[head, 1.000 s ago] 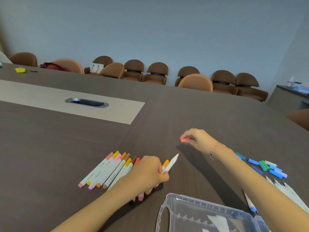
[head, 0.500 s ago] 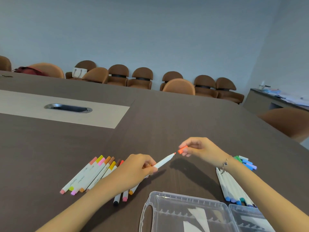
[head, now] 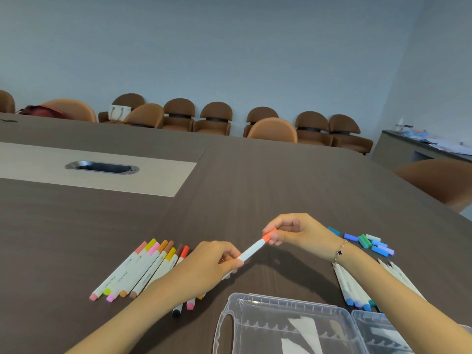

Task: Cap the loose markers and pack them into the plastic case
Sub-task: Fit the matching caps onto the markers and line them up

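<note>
My left hand (head: 213, 261) grips a white marker (head: 250, 251) just above the table, its tip pointing up and right. My right hand (head: 293, 229) pinches an orange cap (head: 268, 235) that sits on the marker's tip. To the left lies a row of capped markers (head: 143, 269) in pink, yellow, orange and brown. Uncapped white markers (head: 353, 290) with blue and green ends lie under my right forearm. Loose blue and green caps (head: 367, 242) are scattered right of my right hand. The clear plastic case (head: 288, 325) stands open at the bottom.
The dark wooden table (head: 229, 185) has a light inlay with a metal cable port (head: 102, 167). Brown chairs (head: 214, 118) line the far wall, and another chair (head: 439, 182) stands at the right edge. A sideboard with papers (head: 429, 146) is at far right.
My right hand brought the orange cap down and left onto the marker's tip. My left hand lifted the marker from the row and turned it toward the cap. The camera view shifted right.
</note>
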Motion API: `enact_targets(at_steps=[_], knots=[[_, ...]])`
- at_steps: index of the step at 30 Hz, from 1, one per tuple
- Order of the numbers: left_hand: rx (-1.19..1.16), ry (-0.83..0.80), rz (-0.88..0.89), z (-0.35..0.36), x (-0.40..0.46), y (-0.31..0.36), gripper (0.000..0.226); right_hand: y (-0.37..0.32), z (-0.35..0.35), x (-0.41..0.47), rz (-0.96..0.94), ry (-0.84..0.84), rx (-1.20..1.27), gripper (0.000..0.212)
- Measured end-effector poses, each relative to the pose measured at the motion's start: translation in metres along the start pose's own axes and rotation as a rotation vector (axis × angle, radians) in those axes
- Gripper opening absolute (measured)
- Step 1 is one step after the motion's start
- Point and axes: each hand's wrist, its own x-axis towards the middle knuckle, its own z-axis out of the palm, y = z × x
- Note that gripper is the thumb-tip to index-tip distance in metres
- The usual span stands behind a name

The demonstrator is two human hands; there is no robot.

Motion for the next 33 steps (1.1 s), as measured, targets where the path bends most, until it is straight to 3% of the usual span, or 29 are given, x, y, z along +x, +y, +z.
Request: enact_targets(at_steps=[8, 12, 16, 19, 27, 33], knots=[[-0.053, 0.120, -0.047, 0.002, -0.007, -0.003, 0.016, -0.016, 0.013, 0.010, -0.065, -0.035, 0.076, 0.014], [0.004, 0.059, -0.090, 0.005, -0.011, -0.002, 0.014, -0.012, 0.018, 0.010, -0.038, -0.079, 0.045, 0.015], [0.189, 0.068, -0.178, 0.006, -0.007, 0.002, 0.020, 0.001, 0.014, 0.000, 0.032, -0.141, -0.307, 0.032], [0.341, 0.116, -0.237, 0.012, -0.007, 0.002, 0.025, 0.005, -0.006, -0.022, 0.059, -0.044, -0.468, 0.036], [0.562, 0.270, -0.306, 0.021, -0.005, -0.005, 0.032, 0.022, -0.077, -0.124, 0.102, 0.231, -0.477, 0.026], [0.492, 0.276, -0.328, 0.027, 0.003, 0.008, 0.030, 0.050, -0.129, -0.195, 0.263, 0.447, -0.460, 0.019]])
